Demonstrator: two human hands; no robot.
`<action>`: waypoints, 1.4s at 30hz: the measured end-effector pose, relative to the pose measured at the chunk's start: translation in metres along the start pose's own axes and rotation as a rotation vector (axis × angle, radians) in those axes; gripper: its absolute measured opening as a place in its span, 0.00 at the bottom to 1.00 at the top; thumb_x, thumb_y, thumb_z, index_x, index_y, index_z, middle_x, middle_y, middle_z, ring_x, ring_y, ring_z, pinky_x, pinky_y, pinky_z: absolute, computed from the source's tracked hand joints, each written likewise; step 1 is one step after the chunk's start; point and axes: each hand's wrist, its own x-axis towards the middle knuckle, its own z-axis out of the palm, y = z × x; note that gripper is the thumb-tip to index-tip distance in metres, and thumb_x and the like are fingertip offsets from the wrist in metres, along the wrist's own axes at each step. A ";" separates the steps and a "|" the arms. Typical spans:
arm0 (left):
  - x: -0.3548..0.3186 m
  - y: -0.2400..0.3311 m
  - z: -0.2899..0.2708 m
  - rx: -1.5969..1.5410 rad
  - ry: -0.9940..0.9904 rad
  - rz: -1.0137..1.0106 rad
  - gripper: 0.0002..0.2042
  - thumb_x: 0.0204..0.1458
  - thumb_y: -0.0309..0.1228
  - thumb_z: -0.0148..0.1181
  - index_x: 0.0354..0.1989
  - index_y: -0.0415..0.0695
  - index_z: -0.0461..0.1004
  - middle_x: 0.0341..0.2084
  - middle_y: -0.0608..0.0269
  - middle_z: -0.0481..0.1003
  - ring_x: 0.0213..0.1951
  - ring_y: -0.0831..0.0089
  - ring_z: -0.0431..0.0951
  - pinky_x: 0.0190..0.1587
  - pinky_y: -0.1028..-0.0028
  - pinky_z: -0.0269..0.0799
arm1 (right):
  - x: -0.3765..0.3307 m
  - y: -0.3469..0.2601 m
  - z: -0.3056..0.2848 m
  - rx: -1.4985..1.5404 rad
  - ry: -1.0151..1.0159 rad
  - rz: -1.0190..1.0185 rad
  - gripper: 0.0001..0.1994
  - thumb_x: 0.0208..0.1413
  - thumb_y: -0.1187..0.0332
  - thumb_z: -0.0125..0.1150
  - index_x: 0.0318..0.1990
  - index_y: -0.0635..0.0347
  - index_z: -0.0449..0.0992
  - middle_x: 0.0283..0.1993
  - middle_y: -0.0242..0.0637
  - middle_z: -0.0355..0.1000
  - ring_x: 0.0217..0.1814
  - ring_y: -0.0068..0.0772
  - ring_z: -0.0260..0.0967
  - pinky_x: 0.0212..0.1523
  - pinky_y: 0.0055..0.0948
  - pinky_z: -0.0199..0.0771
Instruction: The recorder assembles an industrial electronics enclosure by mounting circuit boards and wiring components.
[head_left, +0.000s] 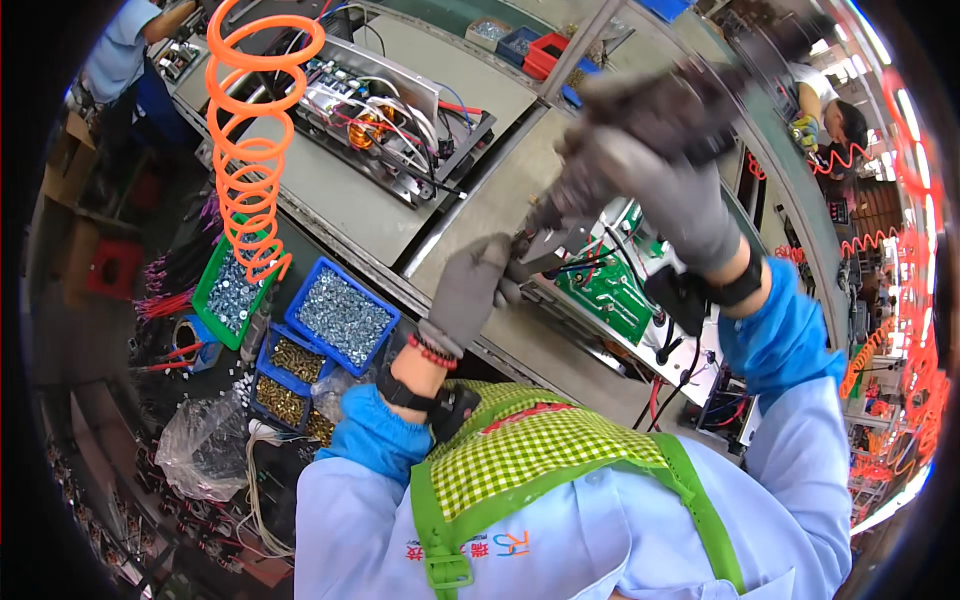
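Note:
My right hand [680,200], in a grey glove, is wrapped round a dark power driver [660,110], which is smeared by motion. The driver's narrow end points down and left toward a metal bracket [545,250] at the corner of an open unit. Beside that end is my grey-gloved left hand [472,290], its fingers closed together at the bracket. What the fingertips pinch, if anything, is hidden. Green circuit boards [608,305] lie inside the unit, with black cables [630,255] running over them.
An orange coiled hose [250,170] hangs at the left. Behind it stands another open unit [375,120] with wires. Blue bins [345,315] and a green bin [232,290] of small metal parts sit at the lower left, near a plastic bag [205,450]. Other people work farther off.

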 end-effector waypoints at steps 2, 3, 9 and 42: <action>0.016 0.005 -0.010 0.176 0.035 0.062 0.20 0.70 0.46 0.49 0.50 0.41 0.77 0.26 0.71 0.76 0.24 0.87 0.70 0.27 0.84 0.64 | 0.040 0.018 0.005 -0.175 0.017 -0.100 0.17 0.56 0.67 0.71 0.48 0.64 0.73 0.33 0.33 0.76 0.37 0.23 0.75 0.39 0.28 0.77; 0.022 0.004 -0.013 0.168 0.036 0.037 0.19 0.69 0.44 0.49 0.50 0.40 0.78 0.28 0.70 0.76 0.25 0.85 0.71 0.28 0.81 0.65 | 0.056 0.024 0.005 -0.279 -0.033 -0.030 0.16 0.57 0.61 0.70 0.45 0.63 0.75 0.32 0.32 0.76 0.36 0.22 0.75 0.40 0.28 0.76; 0.044 -0.026 -0.012 0.108 0.122 0.065 0.18 0.67 0.42 0.53 0.43 0.37 0.79 0.23 0.70 0.74 0.22 0.83 0.70 0.27 0.77 0.66 | 0.103 0.050 0.013 -0.632 -0.208 0.186 0.22 0.55 0.48 0.68 0.41 0.60 0.79 0.32 0.33 0.78 0.37 0.24 0.75 0.43 0.29 0.76; 0.026 -0.144 0.068 -0.013 -0.127 -0.040 0.24 0.64 0.46 0.59 0.21 0.39 0.73 0.13 0.64 0.66 0.17 0.74 0.64 0.24 0.66 0.61 | 0.151 0.171 0.080 -1.082 -0.733 0.529 0.37 0.42 0.38 0.68 0.44 0.69 0.81 0.40 0.50 0.80 0.42 0.42 0.79 0.45 0.37 0.78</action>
